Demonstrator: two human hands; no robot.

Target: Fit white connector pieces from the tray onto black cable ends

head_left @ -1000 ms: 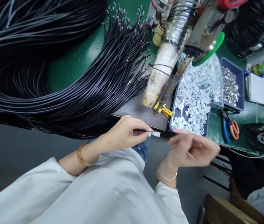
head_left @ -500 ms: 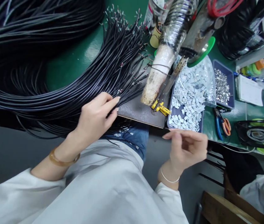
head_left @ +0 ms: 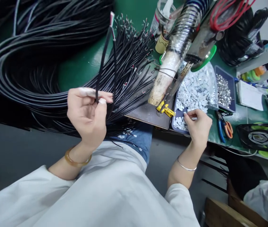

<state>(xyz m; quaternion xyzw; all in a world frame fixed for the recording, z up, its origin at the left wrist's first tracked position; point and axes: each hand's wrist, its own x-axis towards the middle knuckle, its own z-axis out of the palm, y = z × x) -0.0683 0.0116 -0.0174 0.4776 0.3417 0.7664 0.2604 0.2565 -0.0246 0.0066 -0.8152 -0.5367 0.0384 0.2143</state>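
Between the thumb and fingers of my left hand [head_left: 88, 113] is a black cable [head_left: 103, 60], its stripped end with red and white wires pointing up. Behind it a large bundle of black cables [head_left: 41, 99] curves across the green table, many stripped ends fanned out at the back. My right hand [head_left: 198, 124] is over the front of a tray [head_left: 174, 126] of small white connectors [head_left: 194, 91], thumb and forefinger pinched at the pieces. Whether a connector is between those fingertips is too small to tell.
A white pipe [head_left: 166, 74] slants down beside yellow clips [head_left: 166, 109]. Right of the tray are a bin of metal parts [head_left: 223, 91], pliers [head_left: 225, 126], a notepad [head_left: 251, 96] and a black fan [head_left: 261, 137]. A person's white sleeve [head_left: 261, 195] shows at the lower right.
My left hand has turned palm up and lifted a cable out of the bundle. My right hand has moved up and right, from in front of the table edge to the connector tray.
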